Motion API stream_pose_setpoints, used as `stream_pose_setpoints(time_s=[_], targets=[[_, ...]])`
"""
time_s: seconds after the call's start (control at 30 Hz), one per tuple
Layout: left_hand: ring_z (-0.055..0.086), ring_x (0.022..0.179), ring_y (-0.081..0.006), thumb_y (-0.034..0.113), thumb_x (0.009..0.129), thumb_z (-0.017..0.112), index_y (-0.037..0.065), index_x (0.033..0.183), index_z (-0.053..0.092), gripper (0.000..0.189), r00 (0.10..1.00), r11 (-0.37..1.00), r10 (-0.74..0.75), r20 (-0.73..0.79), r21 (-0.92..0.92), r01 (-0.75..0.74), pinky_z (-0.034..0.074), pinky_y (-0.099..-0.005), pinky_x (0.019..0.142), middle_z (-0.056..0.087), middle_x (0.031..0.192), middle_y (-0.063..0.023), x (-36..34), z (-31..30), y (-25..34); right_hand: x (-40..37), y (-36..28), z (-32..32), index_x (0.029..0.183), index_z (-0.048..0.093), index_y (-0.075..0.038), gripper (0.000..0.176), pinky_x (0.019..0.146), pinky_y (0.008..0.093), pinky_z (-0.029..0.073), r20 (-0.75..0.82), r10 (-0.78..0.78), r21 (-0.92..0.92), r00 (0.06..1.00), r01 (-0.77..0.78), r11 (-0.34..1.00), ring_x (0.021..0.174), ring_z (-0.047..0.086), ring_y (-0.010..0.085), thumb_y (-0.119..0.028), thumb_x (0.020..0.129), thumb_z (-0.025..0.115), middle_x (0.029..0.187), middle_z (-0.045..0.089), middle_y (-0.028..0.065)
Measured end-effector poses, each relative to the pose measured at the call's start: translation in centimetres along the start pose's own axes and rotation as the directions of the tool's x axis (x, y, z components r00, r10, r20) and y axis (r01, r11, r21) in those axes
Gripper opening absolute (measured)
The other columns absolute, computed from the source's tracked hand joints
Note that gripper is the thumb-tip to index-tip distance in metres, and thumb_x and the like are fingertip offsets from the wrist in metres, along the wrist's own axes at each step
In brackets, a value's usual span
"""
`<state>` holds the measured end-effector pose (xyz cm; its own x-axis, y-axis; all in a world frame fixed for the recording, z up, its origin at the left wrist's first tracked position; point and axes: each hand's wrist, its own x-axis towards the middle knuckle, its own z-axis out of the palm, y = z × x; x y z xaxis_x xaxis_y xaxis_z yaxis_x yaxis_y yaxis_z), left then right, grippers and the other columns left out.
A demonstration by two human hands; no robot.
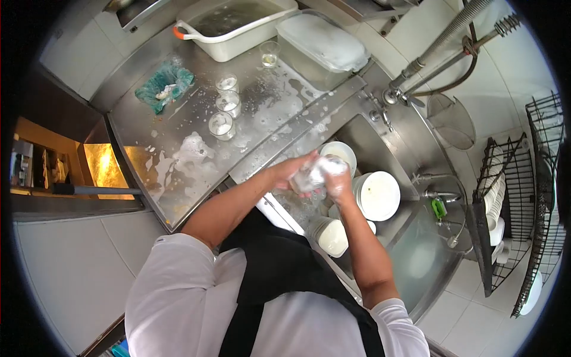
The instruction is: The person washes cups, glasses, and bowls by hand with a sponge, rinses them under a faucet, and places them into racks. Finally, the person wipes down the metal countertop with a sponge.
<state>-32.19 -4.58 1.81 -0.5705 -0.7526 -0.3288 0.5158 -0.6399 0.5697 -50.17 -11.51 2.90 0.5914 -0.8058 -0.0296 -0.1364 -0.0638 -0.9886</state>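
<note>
The left hand and the right hand are curled around a foamy thing. It is up above the sink, and so much white suds covers it that I can't tell what it is. In the sink are a round white dish, a stack of white plates and a stack of white bowls. Next to the sink, a basin has cloudy water in it.

On the metal counter, three glasses stand in a row with white suds in them. One more glass has a little something yellowish at the bottom. Behind it, a white tub holds dark water. A clear box sits just beside the tub.
</note>
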Motion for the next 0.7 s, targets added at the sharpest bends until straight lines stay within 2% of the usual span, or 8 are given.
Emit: stream_pose_setpoints(time_s=[0.03,0.13,0.2,0.3,0.37,0.47,0.53,0.7], targets=[[0.07,0.078,-0.0259,0.056,0.096,0.049,0.007,0.129,0.054,0.059,0.999,0.997,0.035,0.018,-0.07,-0.033,0.058,-0.037,0.063,0.069,0.1,-0.0156,0.4,-0.8,-0.7,0.7,0.6,0.2,0.099,0.065,0.0,0.03,0.072,0.0307,0.051,0.005,-0.006,0.001,1.0,0.006,1.0,0.081,0.063,0.0128,-0.024,0.082,0.073,0.09,0.068,0.0054],[0.067,0.092,-0.0225,0.037,0.092,0.066,0.004,0.129,0.053,0.052,0.935,0.947,0.318,-0.155,0.107,-0.304,0.056,-0.0343,0.076,0.066,0.111,-0.0123,0.3,0.3,-0.8,3.9,0.7,1.4,0.106,0.065,-0.009,0.022,0.069,0.0299,0.05,-0.412,0.309,0.648,0.857,0.037,0.761,0.083,0.062,0.0133,-0.026,0.094,0.058,0.094,0.066,0.0027],[0.062,0.104,-0.0187,0.021,0.082,0.077,0.002,0.129,0.052,0.056,0.897,0.913,0.394,-0.198,0.201,-0.356,0.052,-0.0331,0.087,0.062,0.118,-0.0086,0.2,-0.5,1.0,4.2,-0.9,0.5,0.108,0.064,-0.012,0.02,0.062,0.0299,0.048,-0.408,0.375,0.657,0.832,-0.017,0.754,0.078,0.062,0.0133,-0.026,0.094,0.059,0.093,0.065,0.0017],[0.06,0.108,-0.0195,0.015,0.071,0.084,0.005,0.13,0.047,0.07,0.571,0.702,0.7,-0.429,0.559,-0.441,0.048,-0.0339,0.094,0.062,0.119,-0.0086,2.4,-7.7,1.4,3.1,-1.4,0.0,0.109,0.063,-0.015,0.018,0.051,0.0295,0.047,-0.411,0.463,0.661,0.785,-0.094,0.745,0.07,0.062,0.013,-0.026,0.095,0.059,0.091,0.065,0.0006],[0.059,0.112,-0.0229,0.013,0.068,0.085,0.006,0.132,0.042,0.077,0.322,0.686,0.717,-0.618,0.707,-0.171,0.045,-0.0338,0.097,0.061,0.121,-0.0117,0.4,-8.0,4.9,1.5,-0.1,-0.4,0.108,0.062,-0.013,0.019,0.049,0.0283,0.047,-0.392,0.462,0.596,0.795,-0.163,0.786,0.069,0.061,0.0125,-0.025,0.095,0.059,0.089,0.064,0.0003],[0.055,0.118,-0.0322,0.015,0.066,0.085,0.003,0.136,0.04,0.084,0.172,0.614,0.788,-0.592,0.774,-0.152,0.042,-0.0385,0.102,0.055,0.128,-0.0191,0.2,-12.4,7.5,-1.7,1.7,-0.6,0.108,0.062,-0.011,0.022,0.05,0.0279,0.048,-0.36,0.514,0.487,0.779,-0.313,0.816,0.073,0.061,0.0122,-0.028,0.093,0.062,0.089,0.063,0.0001],[0.049,0.124,-0.0376,0.017,0.068,0.084,0.0,0.14,0.035,0.088,-0.099,0.601,0.796,-0.597,0.799,0.014,0.039,-0.0421,0.105,0.05,0.133,-0.0229,1.3,-15.3,8.6,-3.3,4.5,-1.0,0.108,0.062,-0.013,0.021,0.049,0.0271,0.047,-0.351,0.522,0.461,0.777,-0.341,0.819,0.066,0.06,0.0114,-0.028,0.094,0.061,0.086,0.064,-0.0004],[0.04,0.131,-0.0417,0.02,0.078,0.076,-0.008,0.144,0.026,0.087,-0.334,0.562,0.771,-0.543,0.826,-0.044,0.03,-0.0433,0.112,0.041,0.14,-0.0296,3.0,-18.1,10.9,-6.4,3.4,-1.2,0.108,0.063,-0.012,0.024,0.054,0.0293,0.049,-0.297,0.635,0.466,0.713,-0.473,0.748,0.075,0.062,0.0138,-0.029,0.091,0.064,0.093,0.066,0.0003]])
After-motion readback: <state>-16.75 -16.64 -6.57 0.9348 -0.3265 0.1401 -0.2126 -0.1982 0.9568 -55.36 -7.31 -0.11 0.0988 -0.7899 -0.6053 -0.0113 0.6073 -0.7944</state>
